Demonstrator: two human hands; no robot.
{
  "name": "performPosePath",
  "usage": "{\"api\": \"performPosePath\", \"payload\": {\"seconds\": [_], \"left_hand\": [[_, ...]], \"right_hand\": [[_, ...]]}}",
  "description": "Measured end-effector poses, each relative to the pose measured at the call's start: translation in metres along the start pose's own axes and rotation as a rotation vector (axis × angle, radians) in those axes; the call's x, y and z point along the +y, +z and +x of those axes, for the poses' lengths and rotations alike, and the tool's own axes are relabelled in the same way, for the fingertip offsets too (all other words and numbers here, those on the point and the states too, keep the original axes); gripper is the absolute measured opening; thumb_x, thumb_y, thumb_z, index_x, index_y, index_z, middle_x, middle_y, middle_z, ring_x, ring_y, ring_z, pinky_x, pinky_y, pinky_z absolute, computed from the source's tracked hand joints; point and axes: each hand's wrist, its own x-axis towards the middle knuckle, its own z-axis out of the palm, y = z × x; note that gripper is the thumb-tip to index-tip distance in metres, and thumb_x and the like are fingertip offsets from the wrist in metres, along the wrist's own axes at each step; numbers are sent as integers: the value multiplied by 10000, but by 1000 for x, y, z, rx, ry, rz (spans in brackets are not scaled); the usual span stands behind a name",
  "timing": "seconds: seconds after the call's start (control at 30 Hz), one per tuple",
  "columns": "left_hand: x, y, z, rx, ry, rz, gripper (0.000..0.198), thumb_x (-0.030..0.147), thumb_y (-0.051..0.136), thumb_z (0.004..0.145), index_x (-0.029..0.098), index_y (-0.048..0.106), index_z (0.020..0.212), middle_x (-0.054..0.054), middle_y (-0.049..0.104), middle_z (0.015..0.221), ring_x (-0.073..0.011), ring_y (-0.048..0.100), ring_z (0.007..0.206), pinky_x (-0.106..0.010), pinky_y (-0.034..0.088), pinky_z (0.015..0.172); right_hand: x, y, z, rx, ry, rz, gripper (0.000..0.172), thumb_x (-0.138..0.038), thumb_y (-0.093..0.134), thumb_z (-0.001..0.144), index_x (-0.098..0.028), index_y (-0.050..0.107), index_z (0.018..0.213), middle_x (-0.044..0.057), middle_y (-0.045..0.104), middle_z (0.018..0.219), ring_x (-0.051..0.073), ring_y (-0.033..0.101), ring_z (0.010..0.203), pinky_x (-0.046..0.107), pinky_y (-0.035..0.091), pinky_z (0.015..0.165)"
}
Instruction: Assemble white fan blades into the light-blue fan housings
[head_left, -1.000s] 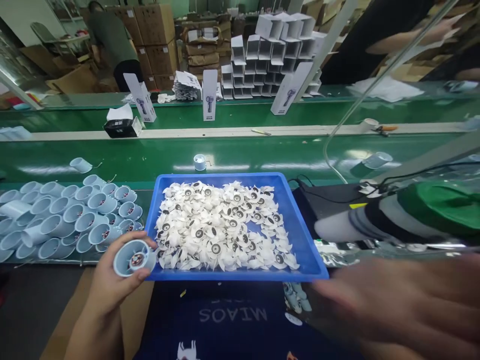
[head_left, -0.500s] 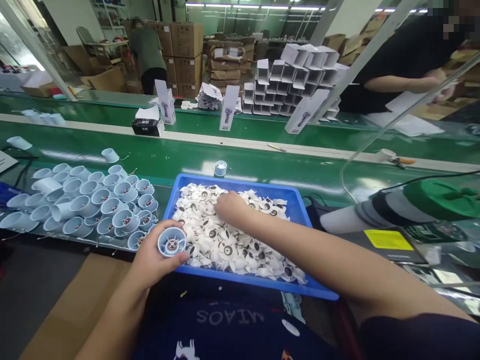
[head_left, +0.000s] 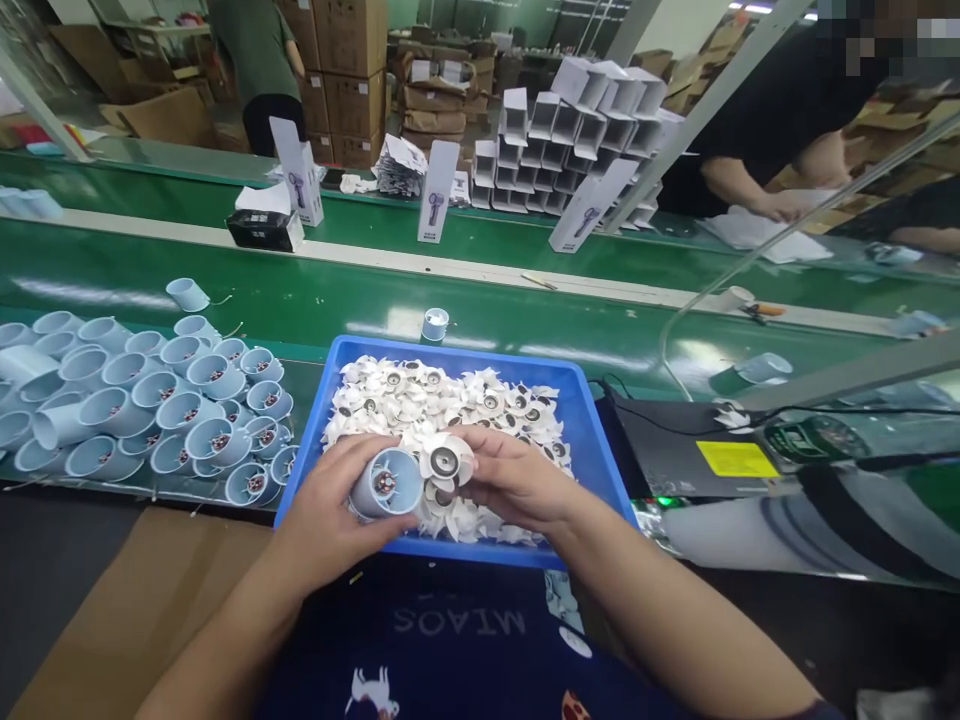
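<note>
My left hand [head_left: 337,510] is wrapped round a light blue fan housing [head_left: 388,484], its open mouth facing me with a copper-wound motor core and spokes inside. Just right of it, my right hand [head_left: 517,475] pinches a white fan impeller [head_left: 447,460] whose dark, ring-lined hub faces me. Housing and impeller are close side by side; whether they touch I cannot tell. Both hands are over the near part of a blue tray [head_left: 592,440] heaped with white impellers [head_left: 397,380].
Many light blue housings [head_left: 157,390] are piled left of the tray. One cup-shaped part [head_left: 435,324] stands behind it on the green bench. At right are a black box [head_left: 675,440] with a yellow label and a large bottle [head_left: 780,530]. White cartons [head_left: 577,130] and a co-worker [head_left: 772,150] are beyond.
My right hand has come up out of the heap with an impeller and moved toward me, beside the housing. My left hand has shifted slightly right with the housing. The camera view has shifted.
</note>
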Motion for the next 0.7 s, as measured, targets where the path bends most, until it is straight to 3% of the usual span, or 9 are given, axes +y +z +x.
{"api": "performPosePath", "payload": {"seconds": [0.13, 0.2, 0.27, 0.33, 0.4, 0.47, 0.57, 0.7], "left_hand": [[4, 7, 7, -25, 65, 103, 571, 435, 805, 793, 259, 603, 1297, -99, 695, 1265, -311, 649, 1167, -456, 507, 988], [5, 10, 8, -30, 77, 152, 560, 430, 794, 805, 255, 597, 1299, -98, 705, 1261, -315, 652, 1161, -469, 499, 986], [7, 12, 9, -25, 94, 205, 533, 436, 774, 824, 249, 593, 1290, -99, 719, 1244, -315, 667, 1136, -471, 500, 969], [9, 16, 11, -11, 142, 257, 502, 443, 746, 852, 242, 587, 1283, -103, 733, 1220, -310, 688, 1103, -462, 511, 945], [13, 21, 12, 23, 212, 292, 452, 417, 707, 889, 233, 576, 1280, -107, 745, 1196, -298, 706, 1082, -449, 518, 943], [16, 26, 13, 80, 262, 312, 407, 364, 677, 916, 228, 567, 1284, -109, 749, 1186, -285, 713, 1088, -435, 519, 960], [20, 31, 15, 131, 271, 317, 428, 358, 689, 913, 238, 555, 1302, -106, 753, 1181, -274, 721, 1080, -422, 528, 965], [20, 23, 16, 47, 299, 219, 514, 438, 738, 880, 262, 533, 1317, -114, 748, 1192, -262, 727, 1060, -411, 558, 925]], "right_hand": [[2, 0, -5, 29, -9, 191, 528, -611, 802, 774, -204, 587, 1033, -1, 621, 841, 115, 607, 728, 260, 511, 709], [-3, 0, -7, 48, -40, 178, 439, -502, 823, 792, -201, 605, 1025, 5, 627, 871, 121, 606, 757, 262, 511, 714], [-10, 2, -10, 89, -120, -48, 292, -377, 774, 852, -199, 636, 1038, 16, 635, 891, 133, 599, 767, 288, 519, 734], [-16, 7, -12, 146, -257, -434, 171, -243, 714, 892, -208, 674, 1054, 36, 632, 933, 153, 596, 804, 326, 522, 778], [-19, 13, -11, 194, -385, -768, 148, -137, 699, 884, -214, 710, 1010, 60, 605, 1000, 178, 588, 871, 354, 517, 819], [-20, 17, -8, 227, -462, -919, 126, -109, 720, 868, -206, 727, 948, 70, 565, 1017, 193, 575, 895, 358, 518, 810], [-19, 17, -5, 233, -462, -919, 135, -125, 760, 851, -209, 743, 955, 56, 538, 991, 183, 570, 866, 340, 515, 771], [-22, -1, -25, 266, -540, -770, 39, -198, 719, 904, -226, 744, 895, 37, 520, 936, 172, 576, 848, 313, 507, 725]]}}
